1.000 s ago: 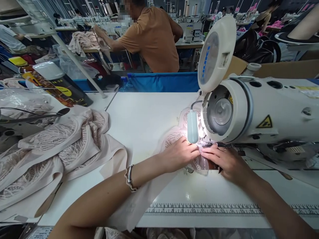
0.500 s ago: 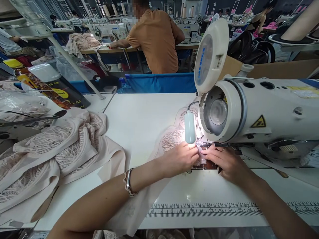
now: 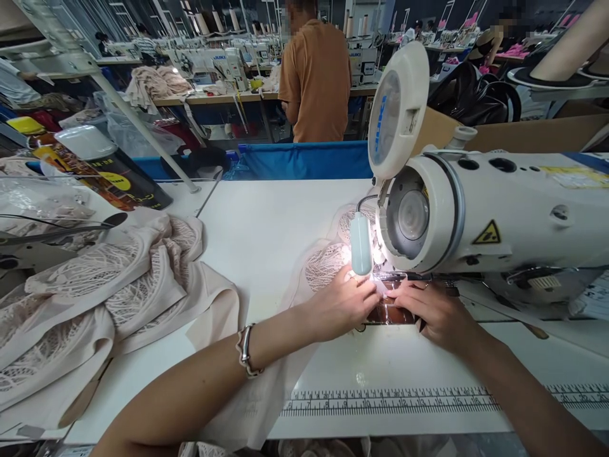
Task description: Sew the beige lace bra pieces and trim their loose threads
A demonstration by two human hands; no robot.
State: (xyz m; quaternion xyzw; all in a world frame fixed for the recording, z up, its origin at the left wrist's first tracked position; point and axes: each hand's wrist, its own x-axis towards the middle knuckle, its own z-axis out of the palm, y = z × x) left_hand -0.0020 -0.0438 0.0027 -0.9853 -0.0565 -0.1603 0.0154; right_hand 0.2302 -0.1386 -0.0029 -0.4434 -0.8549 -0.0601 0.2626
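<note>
Under the head of a white sewing machine (image 3: 523, 203) lies a pale pink lace fabric (image 3: 323, 266), lit by a small lamp (image 3: 361, 244). My left hand (image 3: 340, 298) is closed, its fingertips pinching the fabric just below the lamp. From the other side my right hand (image 3: 432, 311) meets the fabric's edge with thumb and fingers together. Beneath that palm a small dark thing shows, too hidden to name. The needle is out of sight behind the lamp and machine head. A plain strip of the fabric trails under my left forearm to the table's front edge.
A heap of similar lace pieces (image 3: 109, 285) covers the left of the white table (image 3: 266, 222). Behind it lean spray cans (image 3: 118, 168). A printed ruler (image 3: 390, 401) runs along the front edge. Across a blue cloth (image 3: 304, 158), a person in a brown shirt (image 3: 316, 79) stands.
The fabric has shifted slightly at my fingers, and less of it shows between my hands. The person behind has moved right and drawn an arm in from the far table.
</note>
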